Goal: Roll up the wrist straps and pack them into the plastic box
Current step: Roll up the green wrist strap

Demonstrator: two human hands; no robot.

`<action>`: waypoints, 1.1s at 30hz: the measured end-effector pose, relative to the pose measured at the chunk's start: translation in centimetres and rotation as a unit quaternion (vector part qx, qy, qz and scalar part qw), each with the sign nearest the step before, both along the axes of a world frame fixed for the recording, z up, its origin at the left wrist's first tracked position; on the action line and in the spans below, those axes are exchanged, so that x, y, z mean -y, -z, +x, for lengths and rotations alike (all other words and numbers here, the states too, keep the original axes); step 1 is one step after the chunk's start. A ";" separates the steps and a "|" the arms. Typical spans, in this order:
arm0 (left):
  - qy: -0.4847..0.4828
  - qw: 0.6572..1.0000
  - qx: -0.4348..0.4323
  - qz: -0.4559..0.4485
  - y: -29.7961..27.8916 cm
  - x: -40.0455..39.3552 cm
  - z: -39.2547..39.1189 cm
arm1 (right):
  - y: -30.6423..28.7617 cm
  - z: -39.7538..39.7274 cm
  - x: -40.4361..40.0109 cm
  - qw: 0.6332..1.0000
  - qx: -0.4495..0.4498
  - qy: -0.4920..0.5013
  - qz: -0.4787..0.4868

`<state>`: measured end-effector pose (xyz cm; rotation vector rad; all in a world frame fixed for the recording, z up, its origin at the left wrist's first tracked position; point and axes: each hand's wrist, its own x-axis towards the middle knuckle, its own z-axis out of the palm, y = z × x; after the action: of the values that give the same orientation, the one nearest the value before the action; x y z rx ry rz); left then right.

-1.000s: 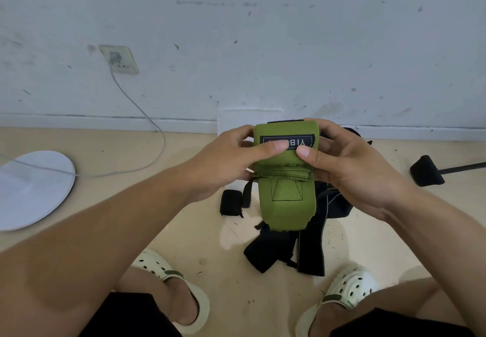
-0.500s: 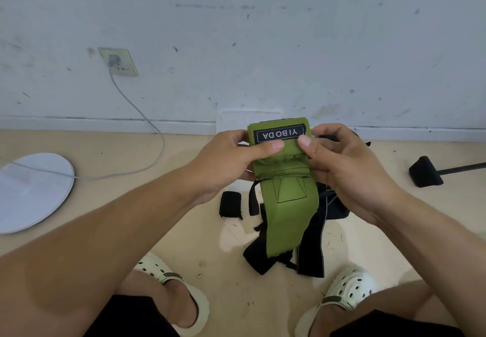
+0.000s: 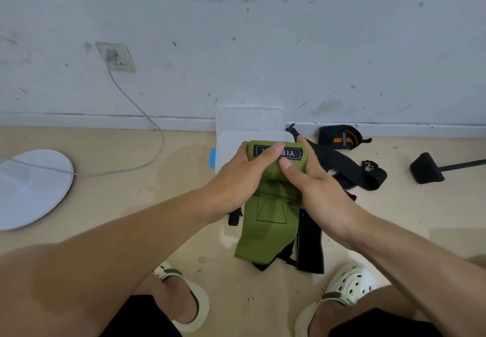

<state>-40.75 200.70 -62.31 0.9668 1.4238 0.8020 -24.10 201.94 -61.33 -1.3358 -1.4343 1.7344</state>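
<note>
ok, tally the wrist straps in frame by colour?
Green fabric wrist strap, held by left hand and right hand: 1
Black strap with orange stripes, rolled, by the wall: 1
Plain black straps, loose and tangled on the floor: at least 2, exact count unclear
Total: at least 4

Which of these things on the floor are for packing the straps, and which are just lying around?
For the job:
green strap, held by left hand and right hand
black straps
plastic box

Just lying about:
white round disc
grey cable
wall socket
black stand foot
</note>
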 end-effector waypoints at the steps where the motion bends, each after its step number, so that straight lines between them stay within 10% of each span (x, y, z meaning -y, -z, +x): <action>1: -0.001 1.000 0.005 -0.006 0.1 0.1 0.1 | 0.0 -0.1 0.1 1.000 -0.001 -0.001 -0.009; 21: -0.043 0.983 0.164 -0.066 -3.3 0.0 0.0 | -1.5 1.9 -2.2 0.994 -0.043 -0.056 0.087; 33: -0.005 0.986 0.168 -0.004 -3.2 -0.7 -1.3 | -2.2 2.1 -2.4 0.995 -0.089 -0.019 -0.043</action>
<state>-42.06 201.38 -59.11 0.7765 1.1396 0.9187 -22.04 204.36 -59.14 -1.1711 -1.3069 1.9061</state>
